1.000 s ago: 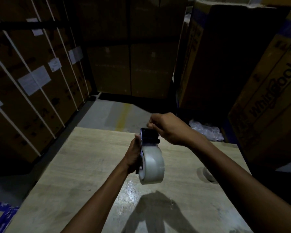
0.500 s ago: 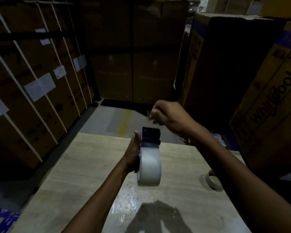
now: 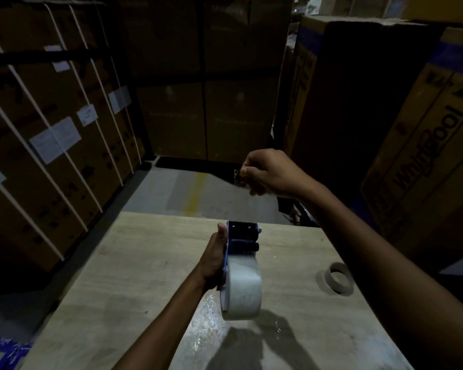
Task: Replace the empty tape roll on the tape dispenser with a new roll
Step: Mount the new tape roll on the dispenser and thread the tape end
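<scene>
My left hand grips a blue tape dispenser from its left side, holding it above the table. A full roll of clear tape sits on the dispenser, below its toothed blade. My right hand is raised well above and beyond the dispenser, fingers pinched on the free end of the tape, which is barely visible as a faint shiny strip. An empty cardboard tape core lies flat on the table at the right.
The light wooden table has a shiny wet-looking patch near its front. Tall strapped cardboard boxes stand to the left, more boxes to the right and behind. A concrete floor strip lies beyond the table.
My right hand has lifted from the dispenser's blade up and away, drawing the tape end out. The left hand and dispenser stay in about the same place.
</scene>
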{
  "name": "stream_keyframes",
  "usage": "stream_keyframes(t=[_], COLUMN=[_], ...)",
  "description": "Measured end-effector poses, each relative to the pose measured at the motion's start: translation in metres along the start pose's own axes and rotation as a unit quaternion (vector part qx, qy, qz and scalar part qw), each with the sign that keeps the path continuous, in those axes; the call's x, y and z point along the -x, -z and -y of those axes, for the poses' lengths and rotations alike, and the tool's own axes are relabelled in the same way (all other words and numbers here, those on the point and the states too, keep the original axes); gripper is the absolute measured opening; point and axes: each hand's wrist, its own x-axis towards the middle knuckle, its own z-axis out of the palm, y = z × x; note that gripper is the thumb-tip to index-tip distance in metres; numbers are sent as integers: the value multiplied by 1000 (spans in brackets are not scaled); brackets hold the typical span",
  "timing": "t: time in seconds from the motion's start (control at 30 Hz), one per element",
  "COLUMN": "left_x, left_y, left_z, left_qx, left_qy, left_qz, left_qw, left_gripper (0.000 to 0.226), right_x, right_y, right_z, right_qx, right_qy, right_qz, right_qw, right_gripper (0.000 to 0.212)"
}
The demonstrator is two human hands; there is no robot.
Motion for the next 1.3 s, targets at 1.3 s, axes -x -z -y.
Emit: stream_keyframes(t=[1.3], left_x=[6], left_y=[3], left_z=[-15], left_qx=[-15], left_qy=[-90], left_qz=[-81], left_qw=[993], left_gripper=[123], right_x=[3], right_y=[-88], right_z=[-62], right_qx=[-251], right_qy=[-246], right_qz=[211], right_qw=[912], right_gripper=[29])
